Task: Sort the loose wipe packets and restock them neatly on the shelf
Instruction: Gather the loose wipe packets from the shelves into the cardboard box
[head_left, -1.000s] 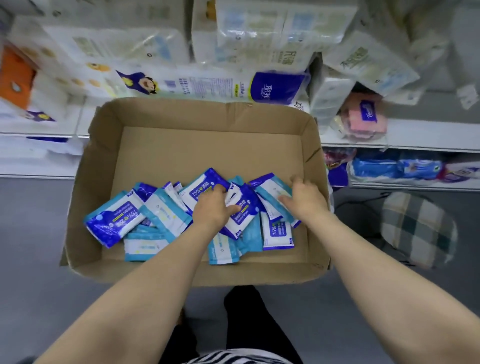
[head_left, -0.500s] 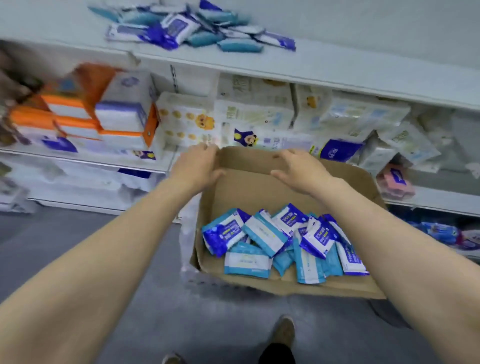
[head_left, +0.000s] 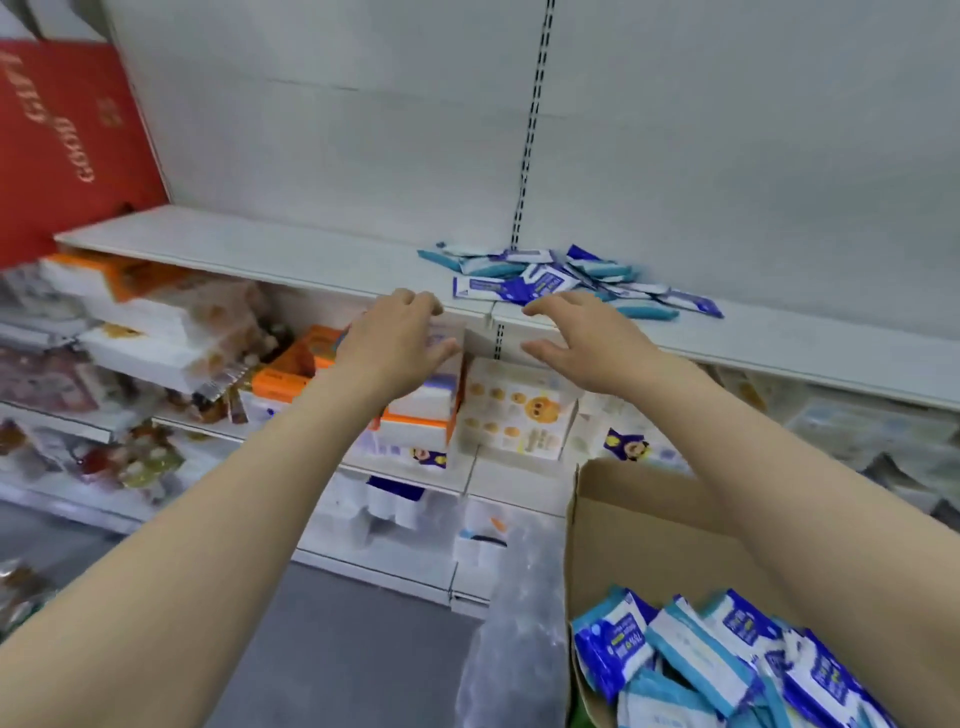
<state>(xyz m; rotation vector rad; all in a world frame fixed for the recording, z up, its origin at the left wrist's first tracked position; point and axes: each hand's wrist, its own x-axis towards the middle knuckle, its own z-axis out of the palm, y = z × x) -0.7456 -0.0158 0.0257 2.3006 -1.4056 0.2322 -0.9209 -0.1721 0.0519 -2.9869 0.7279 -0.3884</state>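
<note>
A loose heap of blue and white wipe packets (head_left: 566, 280) lies on the white upper shelf (head_left: 270, 249), right of its middle. More blue wipe packets (head_left: 711, 660) fill the cardboard box (head_left: 613, 519) at the lower right. My left hand (head_left: 397, 343) is raised just below the shelf's front edge, fingers relaxed and holding nothing. My right hand (head_left: 582, 332) reaches toward the near side of the heap, fingers spread, empty, a short gap away from the packets.
A red gift box (head_left: 67, 135) stands at the shelf's left end. Orange and white tissue boxes (head_left: 415, 410) and cartoon-printed packs (head_left: 524, 410) crowd the lower shelves. The grey floor (head_left: 332, 649) lies below, with crinkled clear plastic (head_left: 519, 639) beside the box.
Both hands have left the packets in the box and risen to the upper shelf. The view has swung up from the box to the shelf.
</note>
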